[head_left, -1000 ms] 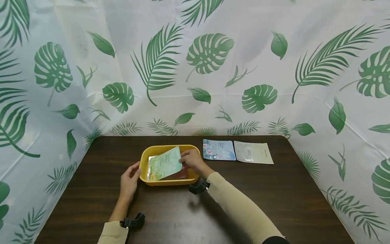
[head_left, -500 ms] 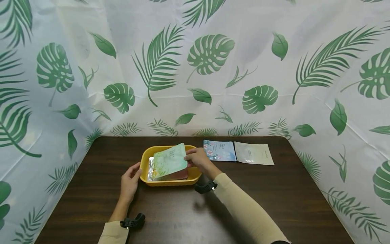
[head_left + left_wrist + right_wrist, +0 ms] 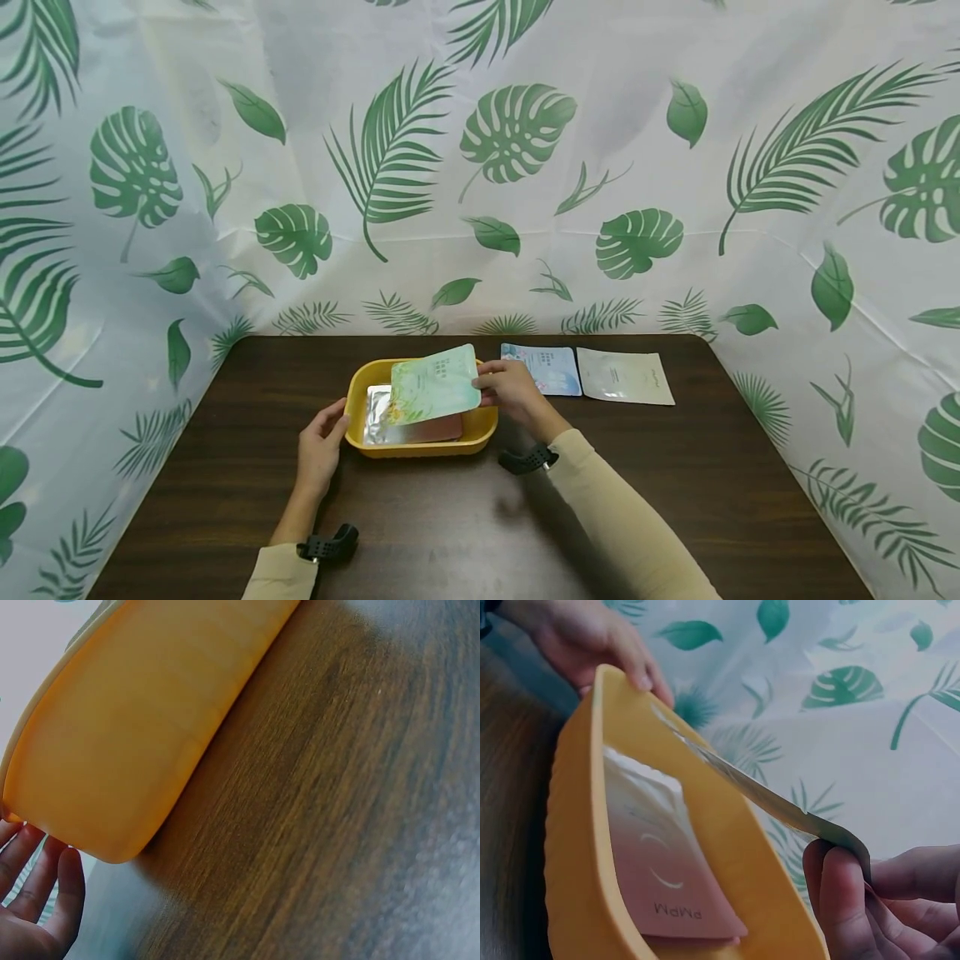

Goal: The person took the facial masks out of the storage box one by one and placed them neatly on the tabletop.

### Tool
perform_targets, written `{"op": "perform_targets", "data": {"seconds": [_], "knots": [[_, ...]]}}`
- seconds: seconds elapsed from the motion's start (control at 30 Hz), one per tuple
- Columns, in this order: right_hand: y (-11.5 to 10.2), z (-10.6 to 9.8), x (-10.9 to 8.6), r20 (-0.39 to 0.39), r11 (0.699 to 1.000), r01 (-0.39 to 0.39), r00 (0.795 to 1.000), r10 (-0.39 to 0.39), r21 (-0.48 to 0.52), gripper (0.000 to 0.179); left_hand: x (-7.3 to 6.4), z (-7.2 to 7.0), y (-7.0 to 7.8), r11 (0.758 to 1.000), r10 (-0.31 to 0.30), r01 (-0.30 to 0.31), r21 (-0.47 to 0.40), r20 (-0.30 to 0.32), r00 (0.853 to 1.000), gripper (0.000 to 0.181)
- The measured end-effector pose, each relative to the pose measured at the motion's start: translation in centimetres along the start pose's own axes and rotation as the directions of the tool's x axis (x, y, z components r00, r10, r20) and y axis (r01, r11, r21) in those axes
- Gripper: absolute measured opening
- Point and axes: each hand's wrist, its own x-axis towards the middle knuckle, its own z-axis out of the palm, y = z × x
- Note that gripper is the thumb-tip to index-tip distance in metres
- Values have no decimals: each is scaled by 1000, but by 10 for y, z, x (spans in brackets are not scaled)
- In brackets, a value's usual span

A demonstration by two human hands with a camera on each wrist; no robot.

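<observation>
My right hand [image 3: 517, 392] pinches the right edge of a pale green flat sachet [image 3: 437, 385], like a sheet-mask packet, between thumb and fingers. The sachet slants above a yellow plastic basket [image 3: 420, 451]. Seen edge-on in the right wrist view, the sachet [image 3: 780, 810] stretches over the basket's opening. Down in the basket lies a pink and silver sachet [image 3: 664, 855] marked PMPM. My left hand [image 3: 318, 442] rests its fingertips against the outside of the basket's left end, and these fingers [image 3: 70, 881] also show in the left wrist view.
A blue floral sachet [image 3: 551, 371] and a cream sachet [image 3: 624, 377] lie side by side at the back of the dark wooden table [image 3: 720, 492], right of the basket. A white curtain with green leaves [image 3: 540, 250] hangs behind the table.
My right hand has lifted the green sachet up and to the right, uncovering more of the pink and silver one. My left hand stays at the basket's left end.
</observation>
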Motion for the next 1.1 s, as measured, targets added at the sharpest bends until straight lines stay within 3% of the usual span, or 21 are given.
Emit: {"op": "perform_targets", "data": {"seconds": [0.5, 1.1], "knots": [[13, -44, -6, 4, 998, 9, 1000, -9, 68, 36, 0, -2, -1, 1000, -27, 27, -1, 16, 999, 41], [30, -116, -27, 73, 991, -2, 997, -8, 134, 32, 2, -1, -5, 1000, 18, -18, 1, -4, 1000, 38]]}}
